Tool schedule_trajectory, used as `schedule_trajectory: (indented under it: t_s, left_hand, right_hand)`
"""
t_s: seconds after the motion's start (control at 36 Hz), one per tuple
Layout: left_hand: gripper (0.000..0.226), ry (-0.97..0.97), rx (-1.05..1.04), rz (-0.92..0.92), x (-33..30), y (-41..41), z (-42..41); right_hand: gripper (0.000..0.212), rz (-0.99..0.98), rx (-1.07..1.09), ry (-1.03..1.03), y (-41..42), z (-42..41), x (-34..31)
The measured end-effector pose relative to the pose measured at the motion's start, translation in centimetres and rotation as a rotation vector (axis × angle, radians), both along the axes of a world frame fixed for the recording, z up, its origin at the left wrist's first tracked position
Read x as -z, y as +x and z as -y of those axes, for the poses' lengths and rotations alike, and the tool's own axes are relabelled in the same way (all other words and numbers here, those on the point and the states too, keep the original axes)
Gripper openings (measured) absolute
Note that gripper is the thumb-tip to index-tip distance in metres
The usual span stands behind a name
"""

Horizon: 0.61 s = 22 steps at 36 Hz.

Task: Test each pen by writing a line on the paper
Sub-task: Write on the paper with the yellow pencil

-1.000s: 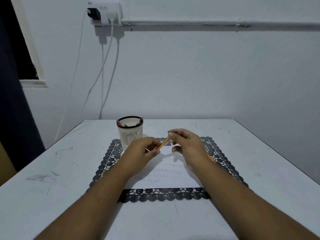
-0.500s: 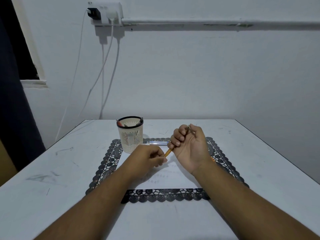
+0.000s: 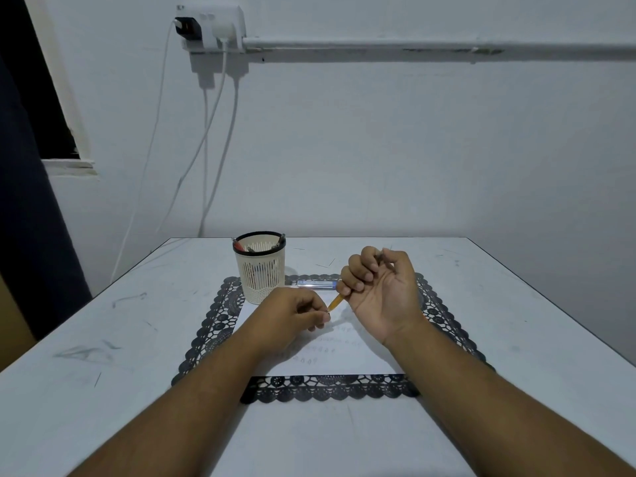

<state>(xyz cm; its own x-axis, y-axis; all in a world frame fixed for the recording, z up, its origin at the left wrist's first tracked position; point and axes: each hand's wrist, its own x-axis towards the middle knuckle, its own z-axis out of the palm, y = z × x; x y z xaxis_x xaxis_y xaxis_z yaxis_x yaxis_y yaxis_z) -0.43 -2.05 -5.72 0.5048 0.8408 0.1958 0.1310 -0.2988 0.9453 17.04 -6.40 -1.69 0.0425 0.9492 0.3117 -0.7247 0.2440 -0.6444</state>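
1. Slotted cream cup with a black rim stands on the mat's far left corner and holds several pens.
2. Right hand, palm up, grip curled round orange pen above paper.
3. Left hand grip pinches the pen's tip end.
4. Blue pen lies on mat behind hands.

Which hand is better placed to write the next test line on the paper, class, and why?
Right, probably. The right hand already grips the orange pen in its curled fingers, above the paper. The left hand only pinches at the pen's lower end, so it would first have to take the pen over.
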Motion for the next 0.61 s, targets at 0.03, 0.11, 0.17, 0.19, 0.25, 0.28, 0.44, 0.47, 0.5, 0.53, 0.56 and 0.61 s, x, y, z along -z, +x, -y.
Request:
schedule_trajectory:
  t_s: [0.03, 0.11, 0.17, 0.19, 0.25, 0.28, 0.44, 0.47, 0.5, 0.53, 0.56, 0.61]
  left_hand:
    - [0.01, 0.002, 0.001, 0.007, -0.04, -0.01, 0.05]
    - [0.012, 0.023, -0.003, -0.008, -0.03, -0.12, -0.08]
    - [0.01, 0.039, -0.005, -0.034, 0.07, -0.14, -0.25]
    - [0.009, 0.037, -0.004, -0.039, 0.1, -0.16, -0.28]
    - [0.01, 0.053, -0.007, -0.044, -0.06, -0.2, -0.24]
    - [0.011, 0.083, -0.012, -0.06, -0.14, -0.19, -0.28]
    - [0.006, 0.063, -0.005, -0.053, 0.1, -0.22, -0.58]
    - [0.007, 0.057, -0.004, -0.052, 0.22, -0.24, -0.61]
    - [0.008, 0.057, -0.002, -0.054, 0.27, -0.24, -0.67]
    - [0.008, 0.056, 0.002, -0.051, 0.29, -0.25, -0.69]
    - [0.008, 0.053, 0.004, -0.044, 0.23, -0.26, -0.74]
    - [0.007, 0.062, 0.013, -0.051, 0.15, -0.3, -0.86]
  right_hand:
    - [0.031, -0.006, -0.004, 0.006, 0.01, -0.01, 0.06]
    - [0.031, -0.008, -0.014, 0.021, 0.07, 0.0, 0.05]
    - [0.028, 0.009, -0.017, 0.022, 0.14, 0.02, -0.07]
    - [0.028, 0.017, -0.019, 0.022, 0.2, 0.05, -0.11]
    - [0.028, 0.022, -0.023, 0.026, 0.31, 0.04, -0.06]
    - [0.028, 0.018, -0.029, 0.033, 0.36, 0.03, 0.0]
    - [0.027, 0.039, -0.051, 0.043, 0.5, 0.02, 0.02]
    - [0.027, 0.039, -0.055, 0.043, 0.53, 0.05, 0.02]
    - [0.027, 0.034, -0.058, 0.045, 0.54, 0.07, 0.02]
    - [0.027, 0.03, -0.061, 0.048, 0.56, 0.11, 0.02]
    - [0.028, 0.03, -0.062, 0.05, 0.57, 0.1, 0.01]
    - [0.027, 0.042, -0.064, 0.049, 0.59, 0.07, 0.01]
